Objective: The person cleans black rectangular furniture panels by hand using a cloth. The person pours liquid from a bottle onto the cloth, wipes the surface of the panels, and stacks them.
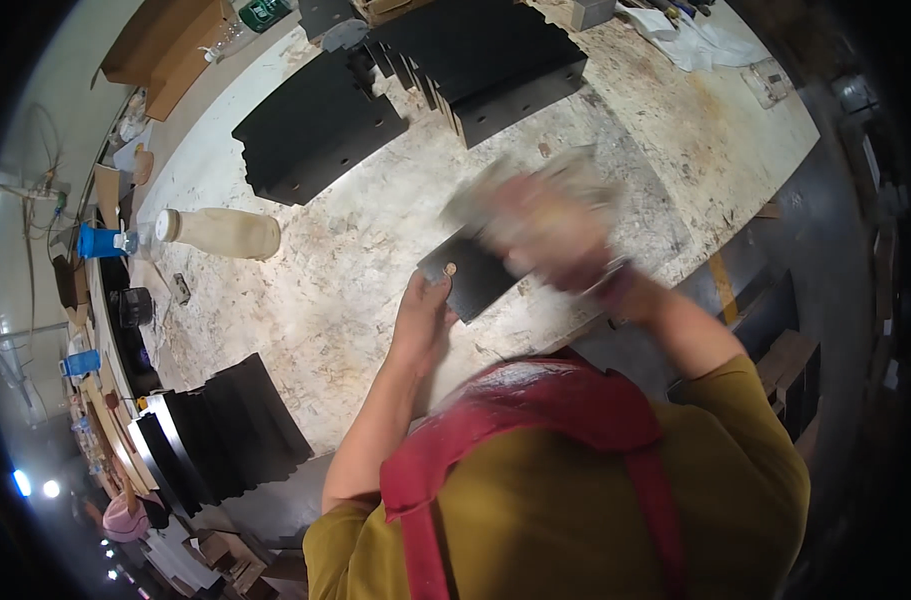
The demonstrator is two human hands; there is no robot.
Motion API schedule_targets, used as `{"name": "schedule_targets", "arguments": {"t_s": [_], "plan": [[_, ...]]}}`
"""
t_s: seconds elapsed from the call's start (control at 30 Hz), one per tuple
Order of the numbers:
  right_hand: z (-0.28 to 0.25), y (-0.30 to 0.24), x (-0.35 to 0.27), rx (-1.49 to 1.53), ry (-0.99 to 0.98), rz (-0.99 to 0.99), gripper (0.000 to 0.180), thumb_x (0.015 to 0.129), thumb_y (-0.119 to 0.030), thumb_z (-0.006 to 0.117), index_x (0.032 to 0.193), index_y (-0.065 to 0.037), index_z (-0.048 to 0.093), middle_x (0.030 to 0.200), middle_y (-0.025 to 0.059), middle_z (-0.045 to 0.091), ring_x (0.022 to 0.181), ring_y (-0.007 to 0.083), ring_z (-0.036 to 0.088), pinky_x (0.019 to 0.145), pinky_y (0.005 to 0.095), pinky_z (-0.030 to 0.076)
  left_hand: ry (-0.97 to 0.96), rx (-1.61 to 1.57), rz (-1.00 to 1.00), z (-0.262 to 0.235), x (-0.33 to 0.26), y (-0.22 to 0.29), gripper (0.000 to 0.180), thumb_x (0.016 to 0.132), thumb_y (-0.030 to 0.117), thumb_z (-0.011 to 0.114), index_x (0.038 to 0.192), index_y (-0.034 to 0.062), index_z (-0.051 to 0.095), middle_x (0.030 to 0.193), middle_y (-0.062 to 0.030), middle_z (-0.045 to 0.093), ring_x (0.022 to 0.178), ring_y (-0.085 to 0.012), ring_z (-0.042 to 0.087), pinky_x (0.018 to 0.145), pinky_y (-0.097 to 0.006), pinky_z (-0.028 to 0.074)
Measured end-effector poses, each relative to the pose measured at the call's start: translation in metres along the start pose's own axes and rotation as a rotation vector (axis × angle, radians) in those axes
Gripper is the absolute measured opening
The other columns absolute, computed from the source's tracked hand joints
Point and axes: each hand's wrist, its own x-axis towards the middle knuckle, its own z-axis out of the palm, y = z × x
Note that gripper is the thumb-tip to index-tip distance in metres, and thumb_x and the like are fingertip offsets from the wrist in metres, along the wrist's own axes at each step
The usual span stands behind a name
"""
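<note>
My left hand grips the near left end of a flat black board, its thumb just below a small round hole with a pale edge. The board is held tilted over the worktable. Smeared by motion, my right hand is at the far right end of the board with a crumpled greyish cloth in it. The single fingers cannot be made out, and the hand and cloth hide that end of the board.
Stacks of black boards lie at the back of the table. More black boards stand at the near left. A cream bottle lies on its side at left. White paper is at the far right, a cardboard box at the far left.
</note>
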Motion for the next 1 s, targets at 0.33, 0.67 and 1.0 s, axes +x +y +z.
{"name": "schedule_targets", "arguments": {"t_s": [0.33,0.67,1.0], "plan": [[-0.007,0.091,-0.019,-0.315,0.049,0.379,0.017,0.086,-0.017,0.061,0.099,-0.007,0.066,0.086,0.0128,0.065,0.068,0.0271,0.064,0.062,0.0372,0.054,0.007,0.019,-0.026,-0.013,-0.008,-0.01,0.021,0.093,0.009,0.057,0.114,0.008,0.054,0.081,0.0028,0.056,0.064,-0.0038,0.051,0.052,-0.019,0.042],[-0.01,0.114,-0.054,-0.115,0.085,0.774,0.041,0.089,-0.033,0.057,0.121,-0.007,0.058,0.112,0.0205,0.063,0.106,0.0328,0.059,0.092,0.0378,0.046,0.02,0.034,0.093,-0.037,-0.015,-0.01,0.015,0.093,0.011,0.06,0.105,0.0042,0.055,0.084,0.0006,0.058,0.064,-0.0051,0.052,0.054,-0.019,0.043],[0.002,0.084,-0.13,1.911,0.372,0.382,0.038,0.099,-0.017,0.042,0.133,-0.002,0.049,0.13,0.0131,0.056,0.116,0.0275,0.056,0.101,0.0405,0.045,0.709,0.692,0.939,-0.202,0.005,0.11,0.078,0.083,0.025,0.073,0.142,-0.0002,0.029,0.13,-0.0171,0.045,0.116,-0.0274,0.047,0.1,-0.034,0.037]]}}
